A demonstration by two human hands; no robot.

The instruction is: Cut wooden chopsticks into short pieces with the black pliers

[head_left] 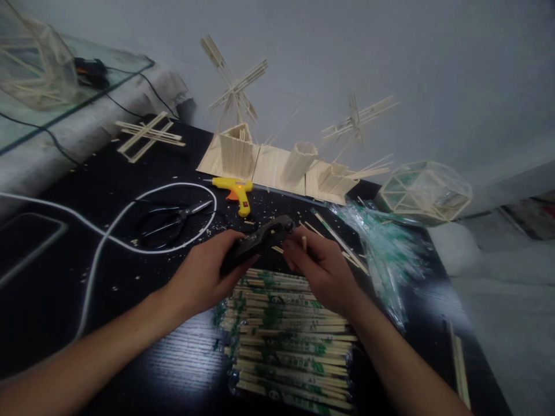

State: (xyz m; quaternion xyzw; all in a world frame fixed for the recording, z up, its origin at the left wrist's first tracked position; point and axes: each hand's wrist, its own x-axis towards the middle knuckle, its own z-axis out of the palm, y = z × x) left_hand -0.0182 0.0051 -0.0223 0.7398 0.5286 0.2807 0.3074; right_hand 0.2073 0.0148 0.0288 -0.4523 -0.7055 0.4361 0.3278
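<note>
My left hand (207, 267) is wrapped round a black hand tool (255, 241) that looks like a cutter; its dark head points right, towards my other hand. Close to that head, my right hand (318, 260) is closed in a pinch on a thin wooden stick (304, 242), whose short end shows above the fingers. Whether the stick touches the tool I cannot tell. Under both hands lies a stack of wrapped chopsticks (295, 346) in clear sleeves with green print. Some loose sticks (338, 242) rest just beyond my right hand.
A yellow glue gun (234, 190), pliers (177, 222) and a white cable (93, 277) lie on the black table (108, 312). Behind stand stick-built holders (299, 162) and windmill-like crosses (234, 89). Empty wrappers (385, 254) and a faceted stick frame (427, 193) are at right.
</note>
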